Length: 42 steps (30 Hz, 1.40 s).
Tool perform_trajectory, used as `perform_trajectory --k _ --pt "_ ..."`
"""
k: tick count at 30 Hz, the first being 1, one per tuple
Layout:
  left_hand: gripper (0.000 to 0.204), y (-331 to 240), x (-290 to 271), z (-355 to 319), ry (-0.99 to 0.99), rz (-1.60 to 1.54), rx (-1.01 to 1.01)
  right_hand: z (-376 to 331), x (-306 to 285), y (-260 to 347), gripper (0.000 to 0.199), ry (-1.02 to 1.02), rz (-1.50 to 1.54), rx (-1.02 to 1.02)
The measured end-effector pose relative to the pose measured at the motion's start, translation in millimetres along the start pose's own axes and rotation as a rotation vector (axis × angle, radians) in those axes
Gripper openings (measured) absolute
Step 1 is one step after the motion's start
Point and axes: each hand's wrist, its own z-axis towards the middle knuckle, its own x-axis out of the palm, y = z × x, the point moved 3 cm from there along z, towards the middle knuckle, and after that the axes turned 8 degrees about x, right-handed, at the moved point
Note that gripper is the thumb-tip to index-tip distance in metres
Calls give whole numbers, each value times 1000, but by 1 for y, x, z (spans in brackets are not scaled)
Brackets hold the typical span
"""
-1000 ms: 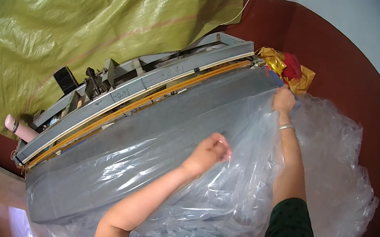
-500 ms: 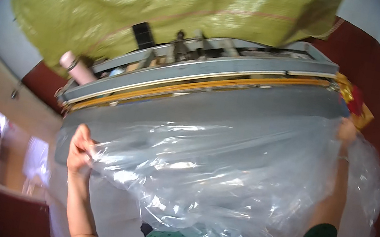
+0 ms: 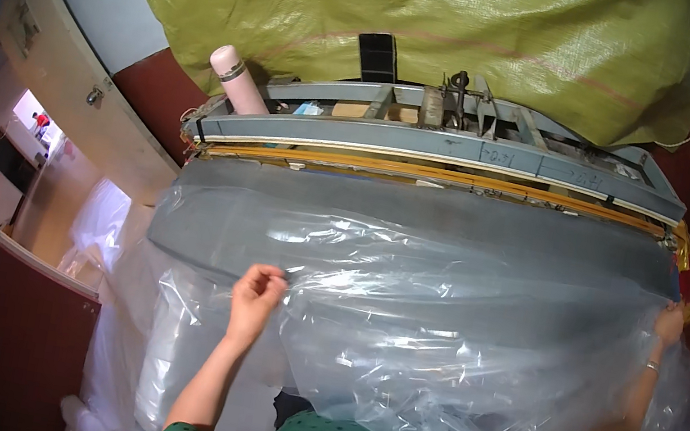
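A large sheet of clear plastic film (image 3: pixel 423 347) lies in glossy wrinkles over a long grey padded surface (image 3: pixel 489 226) and hangs down toward my green dotted shirt. My left hand (image 3: pixel 255 296) is closed in a pinch at the film's left part, above the grey surface's front edge. The film seems to be between its fingertips, though the exact grip is partly hidden. At the far right end of the surface, my right hand (image 3: pixel 668 326) is closed on the film's right edge, arm stretched out.
Behind the surface runs a grey metal frame (image 3: pixel 359 133) with orange strips (image 3: pixel 460 180) along it. A pink bottle (image 3: pixel 239 84) leans at its left, and a black slab (image 3: pixel 378 57) stands behind. Yellow-green woven sheeting (image 3: pixel 452 14) covers the back. More plastic (image 3: pixel 166 359) hangs at left, beside an open door (image 3: pixel 87 63).
My view has turned and levelled. The left hand has moved right along the film, away from the surface's left end. My right hand stays by the right end, still on the film.
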Motion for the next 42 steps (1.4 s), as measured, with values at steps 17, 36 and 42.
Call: perform_trajectory --k 17,36,42 --pt "74 7 44 69 589 1035 504 22 24 -21 35 -63 143 -43" --pt "19 24 31 142 98 943 391 70 -34 -111 30 88 975 -198" --pt "11 8 13 160 -128 979 543 59 -69 -105 16 366 714 -392"
